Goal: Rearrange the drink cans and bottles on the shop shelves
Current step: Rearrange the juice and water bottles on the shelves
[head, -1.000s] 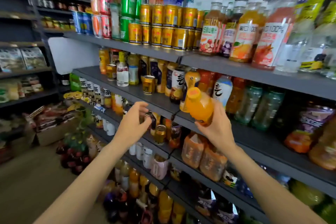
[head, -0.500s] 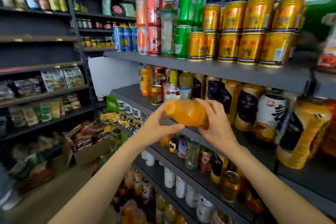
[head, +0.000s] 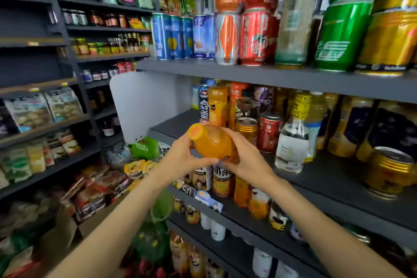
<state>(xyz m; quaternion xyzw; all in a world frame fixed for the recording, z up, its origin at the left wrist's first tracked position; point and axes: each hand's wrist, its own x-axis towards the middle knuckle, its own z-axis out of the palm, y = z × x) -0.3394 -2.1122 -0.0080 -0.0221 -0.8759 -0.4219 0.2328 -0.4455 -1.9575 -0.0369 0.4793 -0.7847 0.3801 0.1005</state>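
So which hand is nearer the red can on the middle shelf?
Right. The right hand grips the orange bottle just left of the red can; the left hand holds the cap end, farther left.

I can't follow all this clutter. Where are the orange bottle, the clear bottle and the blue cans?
orange bottle [head: 212,142]: head view, its tilted body.
clear bottle [head: 291,149]: head view, its label.
blue cans [head: 173,36]: head view, a middle can's side.

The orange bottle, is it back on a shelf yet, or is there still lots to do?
Not yet. The orange bottle is off the shelves, tilted, cap up-left, held by the left hand and right hand. Looks done: the blue cans stand in a neat row. Left: setting the bottle down, maybe on the middle shelf, which shows bare space.
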